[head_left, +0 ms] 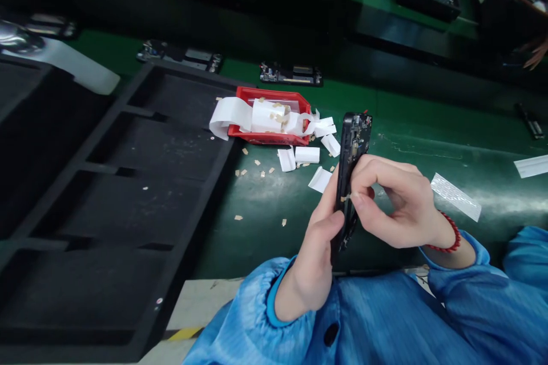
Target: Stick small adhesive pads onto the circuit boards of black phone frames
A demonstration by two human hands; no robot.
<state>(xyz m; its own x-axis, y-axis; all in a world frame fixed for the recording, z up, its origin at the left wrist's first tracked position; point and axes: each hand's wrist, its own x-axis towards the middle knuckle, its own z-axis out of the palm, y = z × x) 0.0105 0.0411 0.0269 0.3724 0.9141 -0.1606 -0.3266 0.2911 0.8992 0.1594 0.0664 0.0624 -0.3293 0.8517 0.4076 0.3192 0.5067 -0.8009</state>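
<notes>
My left hand (314,248) is wrapped round an opened phone body (349,148), holding it on edge above the green table. Its circuit side, with small boards and connectors, faces right. My right hand (398,202) is closed in a pinch at the phone's edge. From between thumb and forefinger a small tan tab (345,198) sticks out toward the frame. Whether the tab is stuck to the phone I cannot tell. A red bin (268,138) with white liner strips stands left of the phone. Scattered tan tabs (262,173) and cut white paper pieces (307,154) lie before it.
A large black compartment tray (188,245) fills the left side. Several phone bodies, one at the back (291,74), lie along the far ledge. A bubbly clear strip (456,197) is on the table at right. Another person's hand (537,54) shows at the far right.
</notes>
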